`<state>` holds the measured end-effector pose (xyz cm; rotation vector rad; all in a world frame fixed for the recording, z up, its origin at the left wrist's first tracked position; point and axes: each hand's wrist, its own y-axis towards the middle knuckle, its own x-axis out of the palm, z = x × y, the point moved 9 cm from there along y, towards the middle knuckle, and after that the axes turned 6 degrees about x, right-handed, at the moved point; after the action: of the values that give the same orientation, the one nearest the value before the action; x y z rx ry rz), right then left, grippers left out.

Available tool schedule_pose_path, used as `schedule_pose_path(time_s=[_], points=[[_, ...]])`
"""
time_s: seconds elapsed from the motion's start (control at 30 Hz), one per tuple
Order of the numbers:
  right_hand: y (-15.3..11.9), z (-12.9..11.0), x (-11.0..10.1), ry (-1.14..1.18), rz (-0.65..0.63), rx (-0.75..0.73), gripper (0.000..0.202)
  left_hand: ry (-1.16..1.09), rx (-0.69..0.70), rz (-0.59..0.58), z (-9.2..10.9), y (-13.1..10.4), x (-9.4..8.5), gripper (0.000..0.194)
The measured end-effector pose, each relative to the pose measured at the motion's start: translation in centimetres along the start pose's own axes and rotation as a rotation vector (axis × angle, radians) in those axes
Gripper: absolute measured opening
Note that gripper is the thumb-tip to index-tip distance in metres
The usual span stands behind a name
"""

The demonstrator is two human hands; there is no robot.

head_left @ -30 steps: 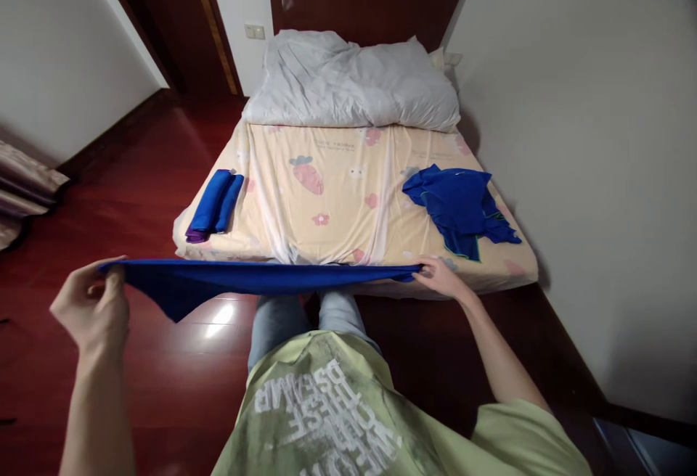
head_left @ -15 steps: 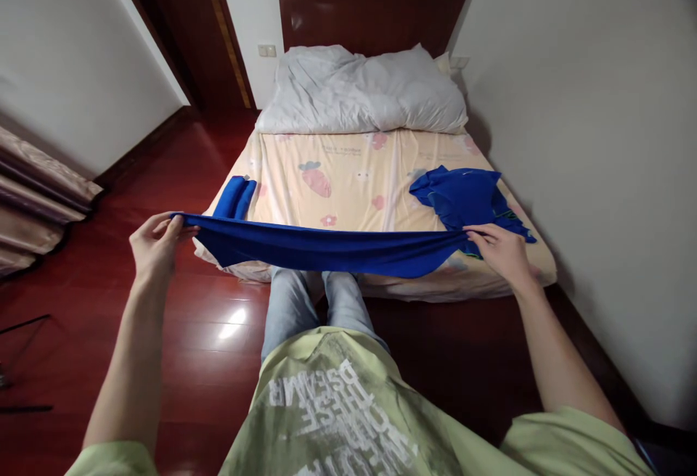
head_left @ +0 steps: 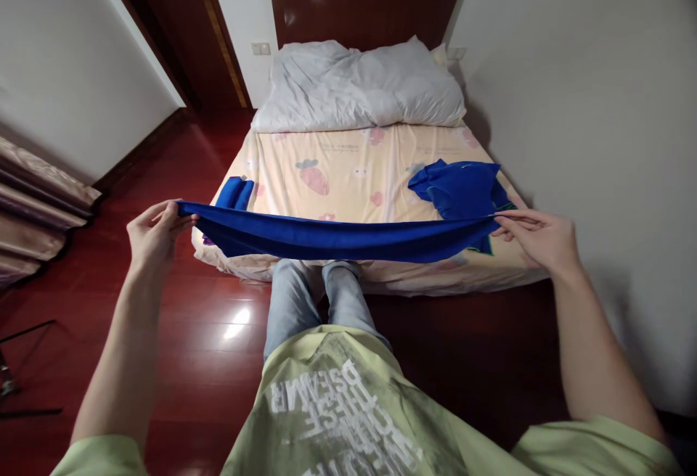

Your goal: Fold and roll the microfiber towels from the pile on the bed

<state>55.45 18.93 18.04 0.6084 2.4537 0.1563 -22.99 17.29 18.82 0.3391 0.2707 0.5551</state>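
Observation:
A long blue cloth [head_left: 337, 238] is stretched between my two hands in front of the foot of the bed, its lower edge sagging. My left hand [head_left: 157, 229] pinches its left end between thumb and fingers. At the other end, my right hand [head_left: 539, 238] grips the right corner. Behind the cloth on the left lies a rolled blue bundle [head_left: 235, 193], partly hidden. To the right on the sheet is a crumpled blue garment [head_left: 462, 187] with green edging, close behind my right hand.
The bed [head_left: 316, 148] has a patterned cream sheet, with a white quilt [head_left: 359, 88] heaped by the dark headboard [head_left: 364, 11]. Curtains [head_left: 38, 204] hang at left. A thin black stand [head_left: 27, 371] is on the red floor at lower left.
My right hand has moved outward to the right and slightly up, pulling the cloth wider and tauter. The left hand keeps its hold on the left end.

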Motion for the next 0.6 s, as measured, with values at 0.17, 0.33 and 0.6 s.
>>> schedule_pose_path(time_s=[0.17, 0.33, 0.6], points=[[0.9, 0.7, -0.1, 0.218, -0.121, 0.18, 0.047, 0.002, -0.064, -0.115, -0.3, 0.5, 1.8, 0.066], [2.0, 1.5, 1.0, 0.239, -0.128, 0.258, 0.037, -0.014, -0.205, -0.178, -2.0, 1.5, 3.4, 0.055], [6.5, 2.9, 6.4, 0.203, -0.094, 0.302, 0.008, -0.014, -0.302, -0.302, -7.0, 4.8, 8.0, 0.057]])
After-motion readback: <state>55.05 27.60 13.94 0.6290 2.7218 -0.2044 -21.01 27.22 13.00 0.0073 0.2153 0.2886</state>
